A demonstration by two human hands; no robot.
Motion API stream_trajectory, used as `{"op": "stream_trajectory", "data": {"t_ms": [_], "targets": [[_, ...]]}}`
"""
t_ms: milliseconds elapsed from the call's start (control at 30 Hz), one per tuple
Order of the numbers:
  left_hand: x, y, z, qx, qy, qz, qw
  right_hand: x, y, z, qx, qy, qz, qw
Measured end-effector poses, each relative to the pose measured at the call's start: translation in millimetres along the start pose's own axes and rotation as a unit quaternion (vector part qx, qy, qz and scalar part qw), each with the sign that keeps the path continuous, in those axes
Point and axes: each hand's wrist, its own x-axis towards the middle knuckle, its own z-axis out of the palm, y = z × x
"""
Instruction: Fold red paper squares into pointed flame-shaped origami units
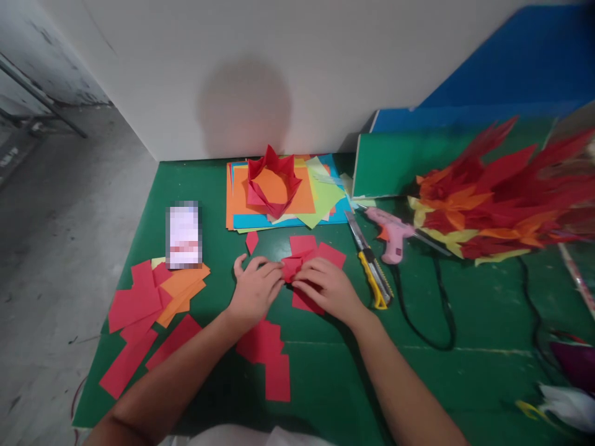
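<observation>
Between my two hands is a small folded piece of red paper [292, 268], held low over the table. My left hand [256, 286] pinches its left edge, with the thumb side bent. The fingers of my right hand [328, 286] close on its right side. Several red paper rectangles [331, 254] lie beneath and around my right hand. A small folded red paper diamond [251, 242] rests just beyond my left hand. More red rectangles [277, 376] are spread near my wrists. Farther back, a ring of folded red paper points [297, 184] sits on a stack of coloured paper [242, 186].
On the green table [223, 396], a yellow box cutter [372, 272] and a pink glue gun [394, 238] with a black cord lie right. Red and orange paper [134, 303] and a blurred white rectangle [184, 235] are left. A flame-like paper piece [502, 186] stands far right.
</observation>
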Motion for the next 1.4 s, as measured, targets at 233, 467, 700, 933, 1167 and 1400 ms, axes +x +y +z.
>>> {"op": "stream_trajectory", "data": {"t_ms": [233, 467, 700, 933, 1167, 1400], "targets": [[-0.7, 1.2, -3.7, -0.019, -0.018, -0.005, 1.0, 4.4, -2.2, 4.4, 0.001, -0.01, 0.071, 0.997], [-0.8, 2.3, -6.6, -0.015, -0.028, -0.007, 0.999, 8.0, -3.3, 7.8, -0.001, -0.016, 0.095, 0.995], [-3.4, 1.7, -7.1, 0.005, -0.038, 0.01, 0.999, 9.3, -2.7, 10.1, -0.006, -0.021, 0.11, 0.994], [-2.9, 1.6, -7.7, 0.009, -0.033, 0.02, 0.999, 11.1, -2.8, 9.9, 0.002, -0.03, 0.13, 0.991], [-4.9, 2.3, -8.0, 0.031, -0.036, 0.031, 0.998, 12.7, -1.8, 8.3, 0.024, -0.043, 0.15, 0.987], [-7.7, 0.1, -9.9, 0.028, -0.045, 0.034, 0.998, 12.6, -1.4, 8.4, 0.037, -0.039, 0.156, 0.986]]}}
